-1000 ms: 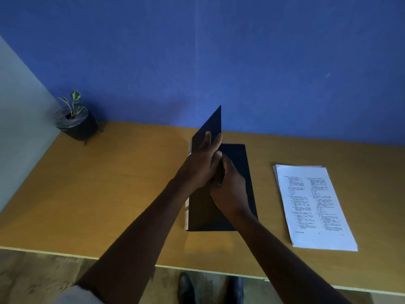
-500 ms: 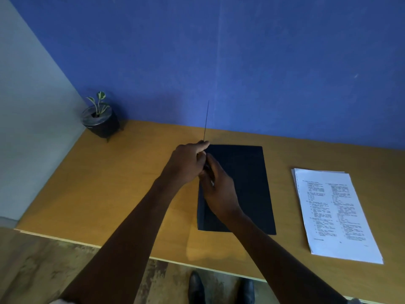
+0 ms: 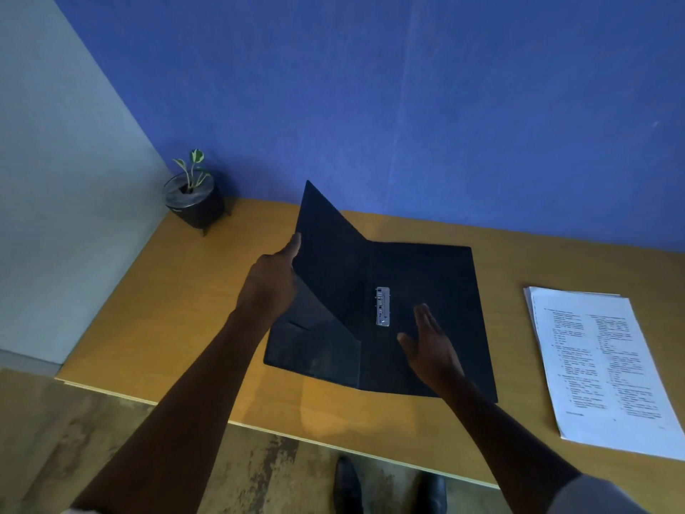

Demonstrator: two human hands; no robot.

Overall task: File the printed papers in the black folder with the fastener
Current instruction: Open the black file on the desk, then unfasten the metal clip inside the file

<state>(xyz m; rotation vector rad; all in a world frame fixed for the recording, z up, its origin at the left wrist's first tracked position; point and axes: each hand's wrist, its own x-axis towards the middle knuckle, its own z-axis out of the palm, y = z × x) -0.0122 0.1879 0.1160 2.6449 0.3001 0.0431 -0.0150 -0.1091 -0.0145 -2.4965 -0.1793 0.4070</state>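
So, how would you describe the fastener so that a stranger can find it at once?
On the desk lies an open black folder. Near its central fold, just left of the right hand, sits the fastener. It is a small upright silver metal strip, the only shiny thing on the dark folder.

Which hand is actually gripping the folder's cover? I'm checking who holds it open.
The left hand grips the raised cover of the black folder at its left edge. The right hand is open, fingers spread, beside the metal fastener.
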